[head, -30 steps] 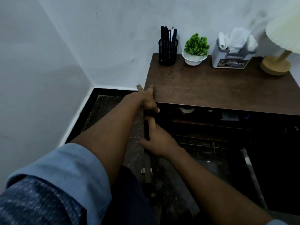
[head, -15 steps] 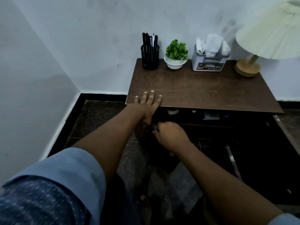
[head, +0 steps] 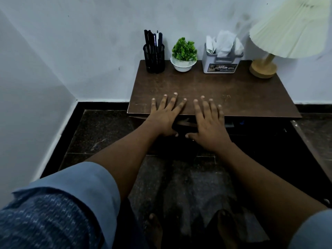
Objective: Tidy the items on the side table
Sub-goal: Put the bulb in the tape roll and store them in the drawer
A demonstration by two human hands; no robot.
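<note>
The brown side table stands against the white wall. Along its back edge stand a black mesh pen holder with several pens, a small green plant in a white bowl, a grey tissue holder and a lamp with a pleated cream shade. My left hand and my right hand lie side by side, fingers spread and straight, over the table's front edge. Both hands hold nothing.
Under the tabletop a dark shelf holds small things I cannot make out. The floor is dark stone with a black skirting. The room's corner is to the left. My bare feet are near the table's front.
My view has shifted so the table sits centred. My left hand slid right along the front edge. My right hand rose from below the tabletop and now lies flat beside the left.
</note>
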